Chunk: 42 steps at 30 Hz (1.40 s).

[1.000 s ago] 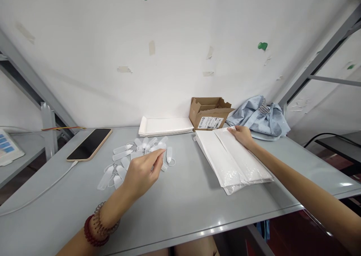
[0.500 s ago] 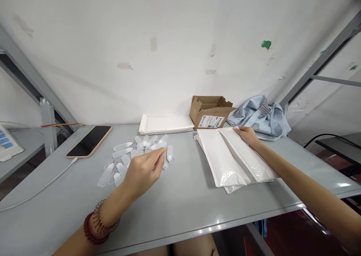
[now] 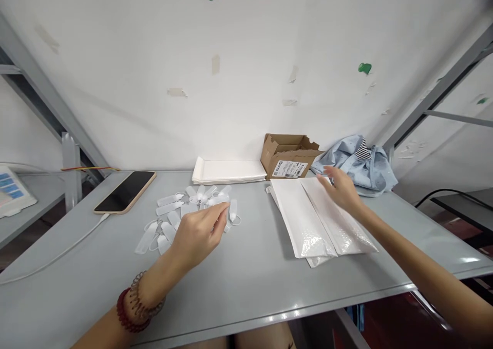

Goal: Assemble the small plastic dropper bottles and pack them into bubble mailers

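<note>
My left hand [image 3: 202, 231] is closed in a pinch over the right part of a pile of small translucent plastic tags with loops [image 3: 168, 231]. Whatever is between its fingertips, if anything, is hidden. Over the far right end of the white bubble mailers [image 3: 302, 215], my right hand [image 3: 341, 187] has its thumb and fingers apart and grips nothing. The mailers lie flat, two side by side, with the edge of another showing underneath.
Behind the mailers stands an open cardboard box [image 3: 288, 159], beside a stack of white mailers [image 3: 231, 170]. Light blue cloth [image 3: 356, 159] lies at the back right. A phone [image 3: 125, 192] with a charging cable [image 3: 63, 256] is on the left of the grey table [image 3: 239, 297].
My right hand has let go of the right mailer and lifted slightly, its fingers spreading. That mailer now lies flatter. My left hand keeps its pinch.
</note>
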Each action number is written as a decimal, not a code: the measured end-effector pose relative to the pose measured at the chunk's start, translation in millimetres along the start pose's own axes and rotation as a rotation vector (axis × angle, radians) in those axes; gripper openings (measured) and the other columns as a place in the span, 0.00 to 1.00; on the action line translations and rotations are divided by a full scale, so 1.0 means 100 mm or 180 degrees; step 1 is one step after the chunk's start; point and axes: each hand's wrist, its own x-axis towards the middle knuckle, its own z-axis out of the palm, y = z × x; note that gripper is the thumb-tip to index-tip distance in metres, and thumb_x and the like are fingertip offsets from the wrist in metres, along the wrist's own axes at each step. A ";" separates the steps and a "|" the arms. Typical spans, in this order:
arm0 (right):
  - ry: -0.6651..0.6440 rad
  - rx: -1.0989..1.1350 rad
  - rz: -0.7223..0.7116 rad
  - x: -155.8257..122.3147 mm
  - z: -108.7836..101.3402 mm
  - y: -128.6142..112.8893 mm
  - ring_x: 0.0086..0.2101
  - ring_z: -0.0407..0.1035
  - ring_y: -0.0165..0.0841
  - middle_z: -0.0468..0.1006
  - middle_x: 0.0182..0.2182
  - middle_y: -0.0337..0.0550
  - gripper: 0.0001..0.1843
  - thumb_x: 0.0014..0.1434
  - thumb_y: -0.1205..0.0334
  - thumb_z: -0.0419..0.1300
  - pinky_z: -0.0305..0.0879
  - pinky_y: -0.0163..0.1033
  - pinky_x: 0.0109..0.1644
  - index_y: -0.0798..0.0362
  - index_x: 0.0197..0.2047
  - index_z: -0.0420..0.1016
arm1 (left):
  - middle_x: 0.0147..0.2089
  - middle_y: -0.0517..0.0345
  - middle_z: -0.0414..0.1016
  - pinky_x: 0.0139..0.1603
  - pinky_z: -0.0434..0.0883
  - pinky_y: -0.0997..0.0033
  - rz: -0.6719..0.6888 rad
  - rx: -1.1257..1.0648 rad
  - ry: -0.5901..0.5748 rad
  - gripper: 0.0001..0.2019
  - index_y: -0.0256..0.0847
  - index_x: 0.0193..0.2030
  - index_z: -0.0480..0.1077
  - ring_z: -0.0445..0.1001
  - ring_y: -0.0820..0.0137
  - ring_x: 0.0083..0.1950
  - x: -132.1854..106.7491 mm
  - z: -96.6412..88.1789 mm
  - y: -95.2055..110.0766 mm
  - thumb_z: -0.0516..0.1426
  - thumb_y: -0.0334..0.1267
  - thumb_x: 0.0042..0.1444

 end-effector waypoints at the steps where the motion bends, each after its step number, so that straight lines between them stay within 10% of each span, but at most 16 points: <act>1: -0.0100 0.0019 -0.0259 -0.14 -0.02 -0.16 0.52 0.63 0.44 0.71 0.51 0.56 0.25 0.60 0.50 0.50 0.58 0.49 0.54 0.57 0.54 0.67 | 0.26 0.59 0.78 0.23 0.66 0.79 0.0012 0.0008 0.0002 0.09 0.37 0.40 0.73 0.72 0.75 0.22 0.00 0.00 0.00 0.52 0.30 0.60; 7: -0.1436 -0.0610 -0.2390 -0.96 -0.03 -0.85 0.59 0.53 0.52 0.64 0.58 0.54 0.21 0.64 0.51 0.46 0.51 0.66 0.56 0.50 0.54 0.67 | 0.27 0.57 0.78 0.24 0.67 0.78 0.0041 -0.0013 -0.0035 0.07 0.34 0.41 0.72 0.73 0.75 0.22 0.00 -0.02 0.02 0.53 0.29 0.59; 17: -0.1407 -0.0558 -0.2367 -1.13 -0.15 -0.59 0.60 0.53 0.49 0.64 0.58 0.55 0.20 0.63 0.54 0.49 0.50 0.66 0.57 0.51 0.56 0.63 | 0.25 0.59 0.78 0.22 0.66 0.78 0.0090 0.0012 0.0023 0.07 0.35 0.41 0.72 0.72 0.76 0.21 0.01 -0.02 0.03 0.54 0.29 0.59; 23: -0.0524 -0.0292 -0.0850 -1.04 -0.20 -0.04 0.60 0.56 0.45 0.61 0.60 0.55 0.25 0.65 0.48 0.41 0.56 0.56 0.59 0.51 0.60 0.58 | 0.27 0.59 0.79 0.23 0.67 0.78 0.0073 0.0031 0.0013 0.07 0.37 0.41 0.71 0.73 0.75 0.23 0.00 -0.03 0.02 0.53 0.29 0.59; 31: -0.1507 -0.0733 -0.0817 -0.66 -0.13 0.42 0.66 0.40 0.41 0.43 0.68 0.49 0.36 0.64 0.43 0.36 0.44 0.55 0.65 0.51 0.69 0.39 | 0.28 0.58 0.79 0.23 0.67 0.78 0.0113 -0.0025 -0.0100 0.07 0.35 0.42 0.71 0.74 0.74 0.23 -0.02 0.01 0.02 0.53 0.29 0.59; 37: -0.1588 -0.0931 -0.0681 -0.76 -0.26 0.14 0.66 0.35 0.43 0.42 0.68 0.53 0.36 0.65 0.45 0.36 0.38 0.60 0.66 0.57 0.69 0.41 | 0.26 0.59 0.78 0.21 0.65 0.78 0.0085 0.0031 -0.0093 0.07 0.36 0.41 0.72 0.71 0.76 0.20 0.00 0.00 0.01 0.53 0.29 0.59; 42: -0.1339 -0.0808 -0.2183 -1.05 -0.27 -0.50 0.65 0.39 0.46 0.51 0.66 0.49 0.27 0.65 0.47 0.43 0.40 0.65 0.64 0.50 0.62 0.58 | 0.28 0.56 0.79 0.24 0.68 0.78 0.0169 -0.0053 -0.0107 0.07 0.35 0.42 0.71 0.74 0.74 0.24 -0.02 0.02 0.03 0.53 0.29 0.59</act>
